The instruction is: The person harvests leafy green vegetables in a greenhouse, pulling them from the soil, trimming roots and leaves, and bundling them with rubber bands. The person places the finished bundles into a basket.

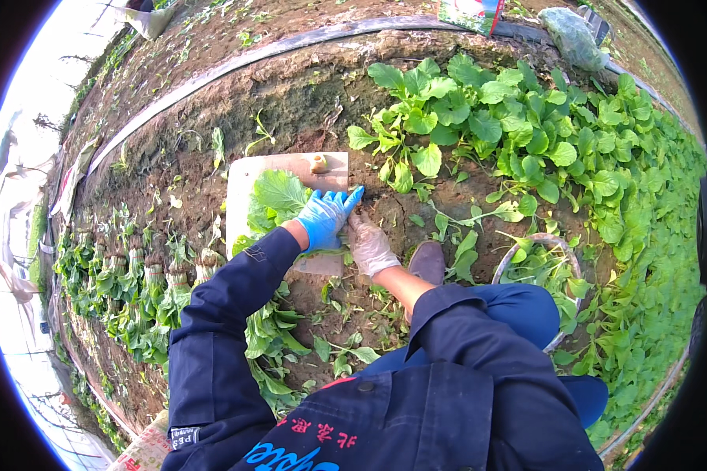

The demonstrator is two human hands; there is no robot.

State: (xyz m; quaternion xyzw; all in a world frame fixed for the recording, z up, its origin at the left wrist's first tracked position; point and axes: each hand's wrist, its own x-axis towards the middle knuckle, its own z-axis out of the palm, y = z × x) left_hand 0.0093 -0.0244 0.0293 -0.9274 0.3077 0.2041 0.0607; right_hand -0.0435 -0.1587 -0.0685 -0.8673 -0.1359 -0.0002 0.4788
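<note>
My left hand (324, 219), in a blue glove, is closed over a bunch of leafy greens (278, 193). The leaves fan out to the left across a pale board (250, 166) on the soil. A small tan peg-like piece (318, 163) sits near the board's far edge. My right hand (372, 244), in a thin whitish glove, meets the left hand at the board's right edge, by the stem end of the bunch. Its fingertips are partly hidden, so I cannot tell whether they grip anything.
Tied bunches of greens (153, 282) lie at left, roots facing away. Beside my right knee stands a round basket (548, 237) holding loose greens. Growing plants (630, 176) fill the right side. A grey hose-like strip (306, 40) crosses behind, near a plastic bag (572, 38).
</note>
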